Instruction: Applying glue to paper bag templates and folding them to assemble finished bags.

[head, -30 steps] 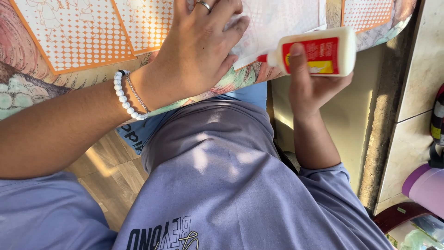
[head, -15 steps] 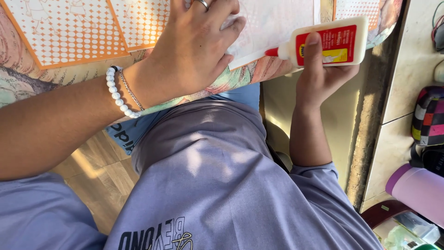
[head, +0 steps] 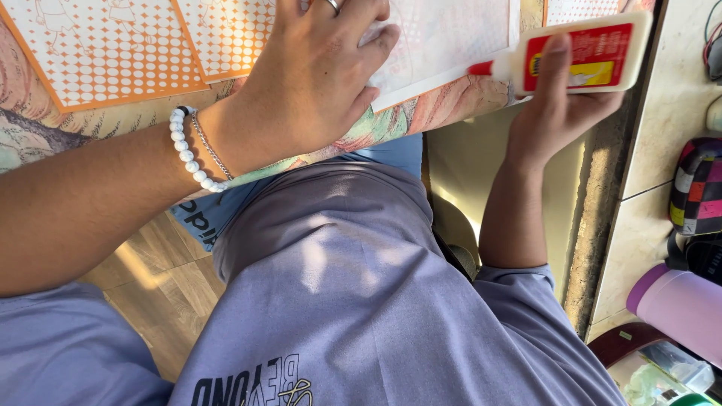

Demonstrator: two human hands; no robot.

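At top right, right hand (head: 553, 113) grips a white glue bottle (head: 579, 56) with red label, its red nozzle touching the white sheet's (head: 451, 37) edge. Left hand (head: 316, 75), fingers spread flat, presses that sheet onto the patterned desk (head: 451, 101) cover. Orange dotted cards (head: 105, 49) lie left; sheet possibly printed, washed out.

Left hand (head: 316, 83) flat on sheet (head: 451, 37), atop worktop (head: 90, 139). To the right, right hand (head: 560, 105) around glue bottle (head: 583, 56), nozzle touching sheet's right edge. Two patterned cards (head: 105, 53) left of the sheet, side by side. Bracelet (head: 188, 150) at left wrist. Tumbler (head: 681, 304) and pouch (head: 696, 188) far right, well apart from the sheet.
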